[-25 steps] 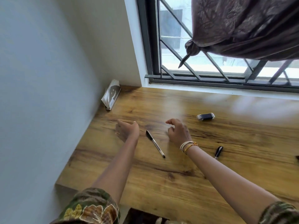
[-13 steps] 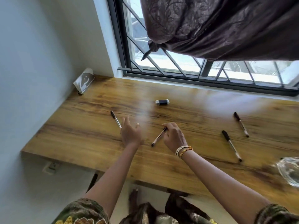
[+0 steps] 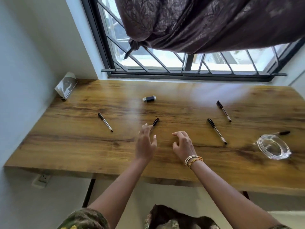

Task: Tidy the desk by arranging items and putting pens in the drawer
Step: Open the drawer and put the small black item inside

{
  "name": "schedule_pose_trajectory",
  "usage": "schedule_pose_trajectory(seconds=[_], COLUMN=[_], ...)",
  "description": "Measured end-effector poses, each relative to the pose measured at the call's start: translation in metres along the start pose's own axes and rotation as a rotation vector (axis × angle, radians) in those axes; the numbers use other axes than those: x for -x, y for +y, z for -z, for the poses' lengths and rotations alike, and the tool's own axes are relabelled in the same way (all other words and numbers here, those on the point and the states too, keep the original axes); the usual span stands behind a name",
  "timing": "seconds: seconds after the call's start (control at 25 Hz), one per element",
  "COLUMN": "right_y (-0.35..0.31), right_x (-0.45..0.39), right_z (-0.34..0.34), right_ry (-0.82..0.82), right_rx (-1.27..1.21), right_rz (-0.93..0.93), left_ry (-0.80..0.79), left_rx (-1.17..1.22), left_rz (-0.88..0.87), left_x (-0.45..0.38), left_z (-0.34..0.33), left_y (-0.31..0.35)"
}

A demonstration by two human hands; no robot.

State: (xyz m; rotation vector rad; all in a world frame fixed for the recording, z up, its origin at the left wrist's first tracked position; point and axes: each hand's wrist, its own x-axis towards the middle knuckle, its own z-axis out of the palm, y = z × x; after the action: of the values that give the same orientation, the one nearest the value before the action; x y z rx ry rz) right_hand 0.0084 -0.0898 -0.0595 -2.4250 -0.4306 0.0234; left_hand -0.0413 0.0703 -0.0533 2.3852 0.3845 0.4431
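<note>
Near the worktop's [image 3: 69, 146] middle, the pen [image 3: 155, 122] my right hand [image 3: 184, 146] pinched a moment ago lies free by my left hand [image 3: 146, 144] — both hands open, empty. Four more pens lie scattered, none in a drawer — collecting barely begun.

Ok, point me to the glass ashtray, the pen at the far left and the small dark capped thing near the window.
glass ashtray [image 3: 273, 147], head view, on its clear basin
far-left pen [image 3: 105, 121], head view, mid-barrel
small dark capped object [image 3: 149, 98], head view, on its dark body
</note>
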Motion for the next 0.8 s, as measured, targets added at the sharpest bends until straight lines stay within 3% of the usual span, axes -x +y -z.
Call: schedule_pose_trajectory(seconds=[0.32,0.48,0.56,0.6,0.72,0.8], right_y=[0.027,0.043,0.059,0.067,0.101,0.142], right_x=[0.112,0.166,0.178,0.183,0.185,0.177], right_z=[0.01,0.008,0.003,-0.001,-0.009,-0.013], right_ry=[0.195,0.223,0.219,0.214,0.211,0.255], right_rx=[0.187,-0.016,-0.17,-0.359,-1.271,-1.613], right_rz=[0.051,-0.059,-0.268,-0.471,-1.204,-1.397], left_ry=[-0.228,-0.283,-0.244,-0.224,-0.164,-0.128], left_rx=[-0.061,-0.204,-0.319,-0.369,-0.452,-0.451], left_rz=[-0.21,-0.184,-0.18,-0.185,-0.185,-0.197], left_x=[0.067,0.102,0.114,0.12,0.125,0.127], left_z=[-0.042,-0.06,-0.067,-0.07,-0.074,-0.079], left_y=[0.028,0.042,0.044,0.045,0.046,0.045])
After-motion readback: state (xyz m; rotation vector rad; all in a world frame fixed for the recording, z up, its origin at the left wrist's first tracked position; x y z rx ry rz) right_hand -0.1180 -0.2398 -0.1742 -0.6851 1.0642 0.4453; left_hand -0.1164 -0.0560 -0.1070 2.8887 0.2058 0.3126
